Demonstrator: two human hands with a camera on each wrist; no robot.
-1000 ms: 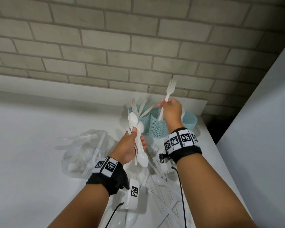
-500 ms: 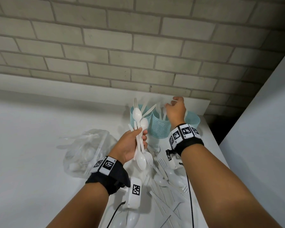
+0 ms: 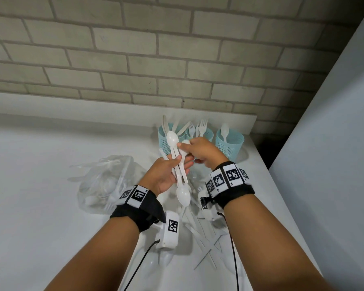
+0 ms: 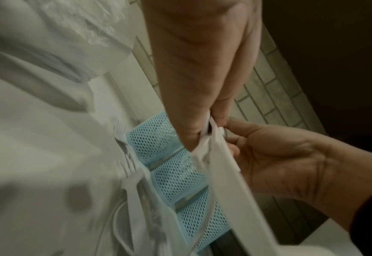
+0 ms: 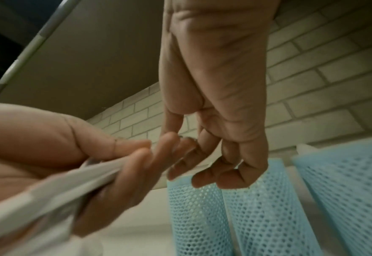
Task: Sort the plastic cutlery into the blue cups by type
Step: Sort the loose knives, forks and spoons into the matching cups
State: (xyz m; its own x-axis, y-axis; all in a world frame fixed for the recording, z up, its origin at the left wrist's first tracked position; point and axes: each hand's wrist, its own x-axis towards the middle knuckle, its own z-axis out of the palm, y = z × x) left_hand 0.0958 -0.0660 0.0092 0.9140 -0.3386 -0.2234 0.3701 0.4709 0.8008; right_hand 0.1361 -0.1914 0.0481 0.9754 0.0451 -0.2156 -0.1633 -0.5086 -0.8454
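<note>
Holding: the left hand (image 3: pixel 166 175) has its grip wrapped round a bundle of white plastic cutlery (image 3: pixel 178 164), thumb across the handles; one spoon bowl points up toward the cups, another hangs down below the palm.
Right hand (image 3: pixel 200 151): its fingertips (image 3: pixel 182 145) pinch the top of one piece in that bundle, just under the raised spoon bowl; grip narrow, the other fingers curled.
Left cup (image 3: pixel 166 139): pale blue mesh, holding knives, partly hidden behind the raised spoon.
Middle cup (image 3: pixel 208 134): blue mesh, forks standing tines up, mostly behind the right hand.
Right cup (image 3: pixel 229 143): blue mesh, one spoon (image 3: pixel 224 131) upright inside, standing a little apart from the other two.
Loose cutlery (image 3: pixel 206 244): white pieces scattered on the bench beneath and between the forearms.
Plastic bag (image 3: pixel 105 181): clear, crumpled, with more white cutlery inside, left of the left hand.
Bench (image 3: pixel 40 196): white, set against a pale brick wall (image 3: pixel 177 59).
Wrists: black bands with printed square markers on both.
</note>
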